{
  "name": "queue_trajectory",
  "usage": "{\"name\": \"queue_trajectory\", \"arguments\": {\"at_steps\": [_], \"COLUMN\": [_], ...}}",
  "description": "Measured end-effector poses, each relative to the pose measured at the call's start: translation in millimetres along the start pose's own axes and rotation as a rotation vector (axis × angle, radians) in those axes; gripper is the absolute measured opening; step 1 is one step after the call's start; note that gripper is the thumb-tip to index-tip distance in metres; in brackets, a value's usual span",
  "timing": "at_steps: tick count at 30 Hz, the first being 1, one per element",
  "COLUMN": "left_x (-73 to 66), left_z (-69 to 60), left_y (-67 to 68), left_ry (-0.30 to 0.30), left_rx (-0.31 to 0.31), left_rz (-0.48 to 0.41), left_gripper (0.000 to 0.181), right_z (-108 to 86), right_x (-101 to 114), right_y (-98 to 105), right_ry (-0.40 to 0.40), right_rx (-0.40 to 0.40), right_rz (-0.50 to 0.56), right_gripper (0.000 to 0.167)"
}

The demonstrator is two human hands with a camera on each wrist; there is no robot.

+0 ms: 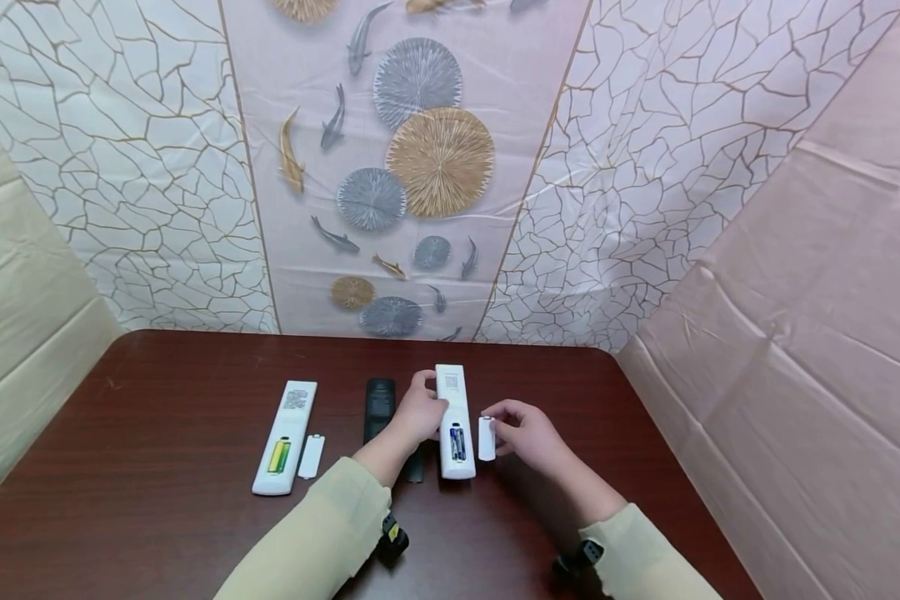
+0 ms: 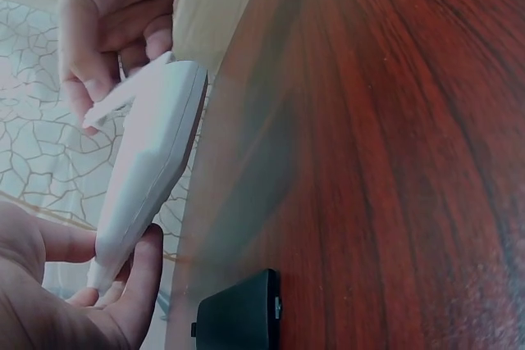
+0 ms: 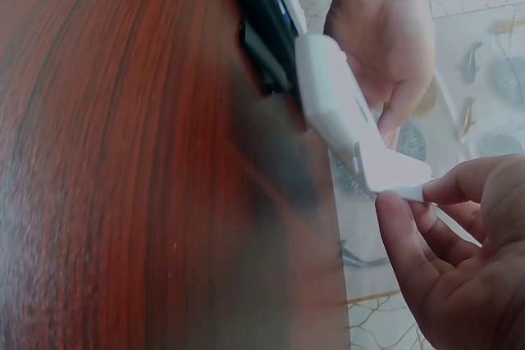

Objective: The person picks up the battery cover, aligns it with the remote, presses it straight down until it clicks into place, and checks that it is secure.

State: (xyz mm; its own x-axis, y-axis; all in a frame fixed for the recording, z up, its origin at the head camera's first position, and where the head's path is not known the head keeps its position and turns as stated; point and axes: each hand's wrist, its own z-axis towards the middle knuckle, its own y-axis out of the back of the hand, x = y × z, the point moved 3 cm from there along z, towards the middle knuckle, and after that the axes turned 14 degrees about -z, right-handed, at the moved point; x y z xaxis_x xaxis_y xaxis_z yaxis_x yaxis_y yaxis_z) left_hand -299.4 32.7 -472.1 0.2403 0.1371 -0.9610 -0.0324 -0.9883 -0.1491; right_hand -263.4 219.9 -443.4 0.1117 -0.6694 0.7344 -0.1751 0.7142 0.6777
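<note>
My left hand [image 1: 418, 414] grips a white remote control [image 1: 453, 412] by its upper part, back side up. Blue batteries [image 1: 457, 443] lie in its uncovered compartment. To the right, my right hand [image 1: 528, 435] pinches a small white battery cover [image 1: 486, 439] between thumb and fingers. In the left wrist view the remote [image 2: 152, 153] is held above the table, tilted, and the cover [image 2: 123, 96] is by its far end. The right wrist view shows the cover [image 3: 410, 193] at the fingertips, overlapping the remote [image 3: 328, 92]; whether they touch I cannot tell.
A black remote control [image 1: 379, 404] lies partly hidden behind my left hand, with a dark cover [image 1: 415, 468] near it. Farther left rests another white remote [image 1: 288, 421] with yellow-green batteries [image 1: 279, 456] exposed, its white cover [image 1: 311, 457] beside it. The brown table [image 1: 157, 433] meets patterned cloth walls.
</note>
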Motion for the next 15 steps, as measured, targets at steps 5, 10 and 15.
{"name": "queue_trajectory", "arguments": {"at_steps": [5, 10, 15], "left_x": [1.1, 1.2, 1.5], "left_z": [0.4, 0.0, -0.8], "left_y": [0.8, 0.8, 0.9], "left_ry": [-0.006, -0.007, -0.01], "left_rx": [0.002, 0.005, 0.014], "left_rz": [0.001, 0.01, 0.021], "left_gripper": [0.055, 0.054, 0.054], "right_z": [-2.2, -0.7, 0.5], "right_x": [9.0, 13.0, 15.4], "right_y": [-2.8, -9.1, -15.1], "right_ry": [0.023, 0.04, 0.035], "right_rx": [0.007, 0.031, 0.044], "right_rz": [0.022, 0.036, 0.047], "right_gripper": [0.018, 0.017, 0.017]}}
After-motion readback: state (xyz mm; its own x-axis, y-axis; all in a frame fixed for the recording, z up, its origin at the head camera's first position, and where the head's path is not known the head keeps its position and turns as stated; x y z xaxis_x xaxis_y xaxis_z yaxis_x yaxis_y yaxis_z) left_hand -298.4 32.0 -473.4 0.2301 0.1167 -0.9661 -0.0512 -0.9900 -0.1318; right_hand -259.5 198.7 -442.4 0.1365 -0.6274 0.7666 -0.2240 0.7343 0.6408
